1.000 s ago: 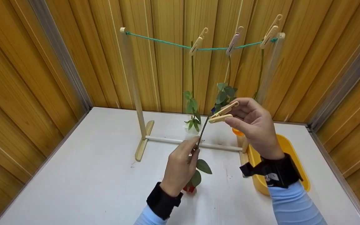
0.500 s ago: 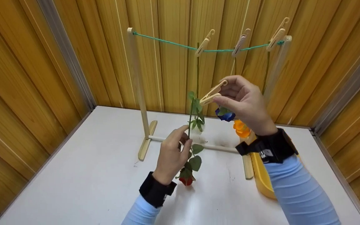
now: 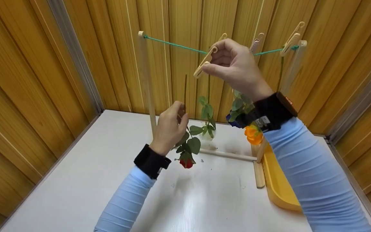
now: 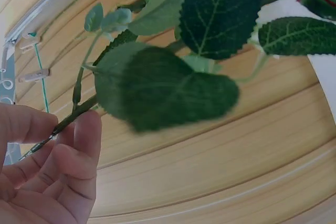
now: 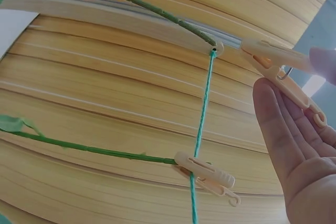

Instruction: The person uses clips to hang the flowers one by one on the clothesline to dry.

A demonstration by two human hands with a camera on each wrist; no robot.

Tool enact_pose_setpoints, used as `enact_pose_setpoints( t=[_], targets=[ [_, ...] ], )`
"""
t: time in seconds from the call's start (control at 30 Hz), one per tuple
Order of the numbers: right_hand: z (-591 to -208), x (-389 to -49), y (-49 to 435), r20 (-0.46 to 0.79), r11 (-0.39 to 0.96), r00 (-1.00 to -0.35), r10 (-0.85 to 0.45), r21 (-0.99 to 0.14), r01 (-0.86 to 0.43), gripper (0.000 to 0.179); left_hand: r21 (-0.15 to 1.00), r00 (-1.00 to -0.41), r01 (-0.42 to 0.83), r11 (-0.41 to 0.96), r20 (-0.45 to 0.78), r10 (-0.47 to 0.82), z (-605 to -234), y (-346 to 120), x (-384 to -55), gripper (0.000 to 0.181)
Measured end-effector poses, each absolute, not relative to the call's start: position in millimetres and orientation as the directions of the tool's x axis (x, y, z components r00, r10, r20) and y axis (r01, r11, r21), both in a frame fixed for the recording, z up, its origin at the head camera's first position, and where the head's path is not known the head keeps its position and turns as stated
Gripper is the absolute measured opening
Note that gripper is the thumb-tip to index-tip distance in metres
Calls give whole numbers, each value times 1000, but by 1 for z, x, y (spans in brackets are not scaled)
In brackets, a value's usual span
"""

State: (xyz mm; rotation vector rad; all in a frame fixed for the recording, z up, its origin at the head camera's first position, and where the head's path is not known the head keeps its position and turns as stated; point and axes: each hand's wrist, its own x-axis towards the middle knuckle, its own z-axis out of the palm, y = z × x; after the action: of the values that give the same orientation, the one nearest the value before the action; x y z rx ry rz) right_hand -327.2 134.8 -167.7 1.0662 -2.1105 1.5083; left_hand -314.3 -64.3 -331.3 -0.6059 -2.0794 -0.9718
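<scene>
My left hand (image 3: 169, 127) pinches the stem of a red artificial rose (image 3: 186, 163) that hangs head down, its bare stem end pointing up. Green leaves (image 4: 178, 87) fill much of the left wrist view. Thumb and fingers of my right hand (image 3: 233, 66) grip a beige clothespin (image 3: 204, 63) by its handles, close to the teal line (image 3: 175, 44). In the right wrist view nothing sits between the tips of that clothespin (image 5: 278, 66). Another clothespin (image 5: 207, 171) holds a green stem on the line; in the head view my right hand partly covers it.
A wooden rack (image 3: 148, 87) carries the line above the white table (image 3: 66, 180). An orange flower (image 3: 253, 134) and a blue flower (image 3: 233, 119) hang head down at the right. The yellow basin (image 3: 280, 190) stands by the rack's right foot, partly behind my right arm.
Both hands have risen toward the line, the right one further, carrying the clothespin. The red rose has moved up and left with my left hand. The head view has shifted slightly.
</scene>
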Motion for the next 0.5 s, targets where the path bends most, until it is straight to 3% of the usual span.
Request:
enact_pose_setpoints(
  t=[0.5],
  targets=[
    [-134,-357,110,619,363,-687,-381,-583,-727,26,465,-685,580,669,723,92,-298,-86,-361,23]
  ],
)
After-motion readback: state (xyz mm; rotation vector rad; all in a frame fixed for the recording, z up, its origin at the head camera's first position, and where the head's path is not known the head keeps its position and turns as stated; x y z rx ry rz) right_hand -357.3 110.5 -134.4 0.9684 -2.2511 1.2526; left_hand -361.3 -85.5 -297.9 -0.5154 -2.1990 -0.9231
